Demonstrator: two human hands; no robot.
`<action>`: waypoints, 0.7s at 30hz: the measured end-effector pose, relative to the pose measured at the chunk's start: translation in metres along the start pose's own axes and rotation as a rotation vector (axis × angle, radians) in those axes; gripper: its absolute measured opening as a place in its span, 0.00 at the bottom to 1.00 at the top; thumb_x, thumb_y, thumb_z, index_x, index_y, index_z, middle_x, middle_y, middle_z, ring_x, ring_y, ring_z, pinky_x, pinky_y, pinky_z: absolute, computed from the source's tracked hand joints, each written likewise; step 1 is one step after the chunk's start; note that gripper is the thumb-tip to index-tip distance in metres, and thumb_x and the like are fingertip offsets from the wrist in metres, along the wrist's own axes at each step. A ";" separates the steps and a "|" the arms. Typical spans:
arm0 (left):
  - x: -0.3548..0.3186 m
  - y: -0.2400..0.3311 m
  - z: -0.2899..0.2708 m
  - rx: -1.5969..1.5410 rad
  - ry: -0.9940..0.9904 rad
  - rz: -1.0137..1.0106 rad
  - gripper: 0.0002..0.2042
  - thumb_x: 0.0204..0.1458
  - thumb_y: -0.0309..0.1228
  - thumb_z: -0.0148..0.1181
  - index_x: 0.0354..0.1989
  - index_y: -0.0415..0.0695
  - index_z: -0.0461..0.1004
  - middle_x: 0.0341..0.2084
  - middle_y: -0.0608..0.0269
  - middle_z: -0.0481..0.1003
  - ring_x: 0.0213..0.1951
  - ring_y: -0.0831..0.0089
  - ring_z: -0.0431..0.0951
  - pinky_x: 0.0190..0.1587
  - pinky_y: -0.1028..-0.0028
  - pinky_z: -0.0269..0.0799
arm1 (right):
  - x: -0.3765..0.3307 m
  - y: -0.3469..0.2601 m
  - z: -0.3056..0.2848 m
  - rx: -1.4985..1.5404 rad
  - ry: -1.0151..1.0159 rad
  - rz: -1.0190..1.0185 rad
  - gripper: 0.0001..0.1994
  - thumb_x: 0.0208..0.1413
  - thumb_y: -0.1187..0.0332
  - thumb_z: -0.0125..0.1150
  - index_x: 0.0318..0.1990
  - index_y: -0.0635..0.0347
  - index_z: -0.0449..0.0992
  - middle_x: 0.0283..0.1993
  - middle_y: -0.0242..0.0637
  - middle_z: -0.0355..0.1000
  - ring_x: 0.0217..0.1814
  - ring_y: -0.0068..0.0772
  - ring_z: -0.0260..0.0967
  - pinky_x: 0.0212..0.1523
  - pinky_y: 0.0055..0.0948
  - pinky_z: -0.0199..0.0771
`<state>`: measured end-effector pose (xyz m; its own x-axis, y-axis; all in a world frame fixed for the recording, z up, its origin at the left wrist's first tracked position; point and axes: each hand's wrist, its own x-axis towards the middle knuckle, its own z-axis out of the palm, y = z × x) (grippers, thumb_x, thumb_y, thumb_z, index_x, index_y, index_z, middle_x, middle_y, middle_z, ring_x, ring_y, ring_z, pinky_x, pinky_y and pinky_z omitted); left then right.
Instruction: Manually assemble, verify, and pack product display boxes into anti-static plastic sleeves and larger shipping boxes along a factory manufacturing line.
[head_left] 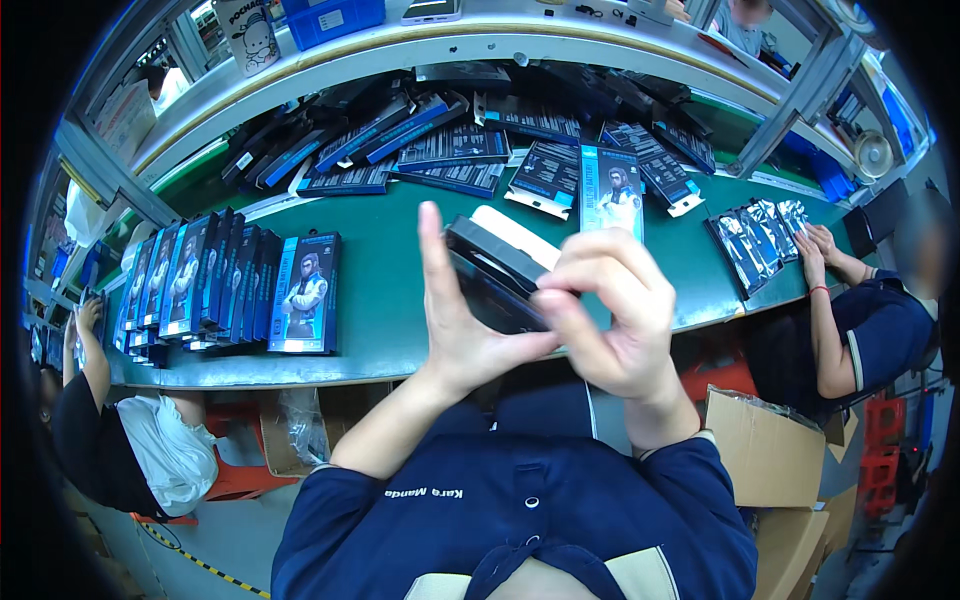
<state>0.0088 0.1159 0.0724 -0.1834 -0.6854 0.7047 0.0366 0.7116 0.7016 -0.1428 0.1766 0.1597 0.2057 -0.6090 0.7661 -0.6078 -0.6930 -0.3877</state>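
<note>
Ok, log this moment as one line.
left hand: holds dark box | right hand: fingertips at box's edge | bench: blue boxes standing left

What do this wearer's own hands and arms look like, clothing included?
The left hand and right hand show no gloves, and the forearms are bare, with nothing visible at the wrists. Short navy sleeves cover the upper arms, a pale edge showing at the right cuff. The navy shirt has white chest lettering.

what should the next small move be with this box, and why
I'd probably use the right hand to ease the pale flap inward: it stands out from the dark box, which sits between the left hand's spread thumb and fingers.
</note>
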 end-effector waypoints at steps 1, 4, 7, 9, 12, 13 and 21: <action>0.000 0.004 0.002 -0.086 0.052 -0.065 0.70 0.27 0.40 0.84 0.72 0.39 0.31 0.57 0.46 0.61 0.56 0.56 0.69 0.56 0.60 0.68 | -0.002 0.002 -0.004 -0.012 -0.004 -0.011 0.08 0.47 0.72 0.69 0.34 0.63 0.77 0.43 0.45 0.73 0.44 0.48 0.70 0.45 0.40 0.71; -0.012 -0.021 0.002 0.087 0.141 -0.004 0.52 0.28 0.37 0.84 0.61 0.43 0.50 0.55 0.51 0.62 0.54 0.62 0.70 0.57 0.65 0.67 | -0.009 0.028 0.021 0.288 -0.041 0.173 0.08 0.51 0.76 0.63 0.40 0.63 0.77 0.52 0.44 0.68 0.54 0.43 0.67 0.55 0.37 0.67; -0.004 -0.013 -0.006 -0.107 0.119 -0.047 0.41 0.33 0.33 0.82 0.53 0.44 0.57 0.53 0.53 0.64 0.53 0.66 0.70 0.57 0.67 0.67 | -0.009 0.024 0.052 1.129 0.330 0.670 0.16 0.59 0.77 0.57 0.55 0.66 0.69 0.54 0.42 0.68 0.58 0.29 0.67 0.58 0.26 0.67; 0.004 -0.014 -0.022 -0.533 0.045 -0.156 0.26 0.46 0.25 0.73 0.47 0.45 0.59 0.50 0.53 0.70 0.51 0.70 0.72 0.56 0.70 0.67 | -0.024 0.031 0.080 0.870 0.558 0.500 0.14 0.59 0.76 0.59 0.52 0.66 0.71 0.47 0.41 0.72 0.50 0.30 0.72 0.53 0.26 0.70; 0.021 0.008 -0.016 -0.650 0.146 -0.258 0.16 0.58 0.18 0.57 0.49 0.46 0.59 0.47 0.52 0.72 0.49 0.72 0.72 0.53 0.75 0.67 | -0.028 0.052 0.088 0.389 0.501 0.067 0.05 0.59 0.78 0.59 0.42 0.66 0.72 0.45 0.44 0.71 0.47 0.30 0.72 0.48 0.24 0.71; 0.020 0.006 -0.017 -0.648 0.147 -0.257 0.16 0.58 0.18 0.57 0.49 0.46 0.59 0.47 0.52 0.72 0.49 0.72 0.72 0.53 0.75 0.67 | -0.027 0.054 0.088 0.403 0.469 0.114 0.06 0.59 0.78 0.59 0.42 0.66 0.70 0.45 0.43 0.70 0.47 0.30 0.71 0.49 0.24 0.71; 0.018 -0.006 -0.018 -0.511 0.174 -0.195 0.09 0.59 0.21 0.58 0.43 0.43 0.65 0.44 0.55 0.72 0.42 0.77 0.73 0.47 0.78 0.68 | -0.027 0.056 0.095 0.563 0.552 0.214 0.15 0.56 0.75 0.66 0.44 0.60 0.63 0.40 0.38 0.69 0.40 0.26 0.69 0.41 0.23 0.69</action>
<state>0.0230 0.0969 0.0829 -0.0712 -0.8424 0.5341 0.4969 0.4343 0.7513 -0.1093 0.1178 0.0688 -0.3681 -0.5743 0.7313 -0.0842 -0.7626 -0.6413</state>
